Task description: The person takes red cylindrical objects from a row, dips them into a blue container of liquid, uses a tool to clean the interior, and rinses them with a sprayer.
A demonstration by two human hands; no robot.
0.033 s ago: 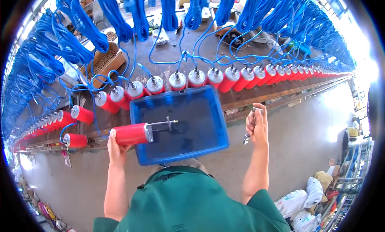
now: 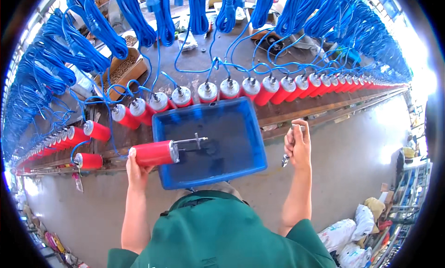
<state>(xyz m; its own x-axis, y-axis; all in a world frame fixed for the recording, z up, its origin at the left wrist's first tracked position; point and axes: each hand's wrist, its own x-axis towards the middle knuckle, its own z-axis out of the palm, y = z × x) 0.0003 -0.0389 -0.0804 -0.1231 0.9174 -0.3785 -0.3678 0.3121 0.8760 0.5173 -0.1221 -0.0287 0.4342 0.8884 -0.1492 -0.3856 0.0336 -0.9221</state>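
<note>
My left hand (image 2: 137,170) is closed round the back end of a red cylinder (image 2: 153,153) with a grey metal end cap. It lies sideways over the left rim of a blue plastic tub (image 2: 212,179). A thin metal rod (image 2: 187,140) with a short crosspiece sticks out of its cap, above the dark liquid in the tub. A blue cable appears to lead to its hand-held end. Right of the tub, my right hand (image 2: 299,145) is raised and apart from it, fingers curled. A shiny metal piece (image 2: 285,160) pokes out below the fingers; its kind is unclear.
Behind the tub, a row of upright red cylinders (image 2: 267,89) with blue cables lines the bench edge. Coiled blue cables (image 2: 198,13) hang above. A cardboard box (image 2: 123,75) of small brown pieces sits at the back left. White sacks (image 2: 342,234) lie on the floor at right.
</note>
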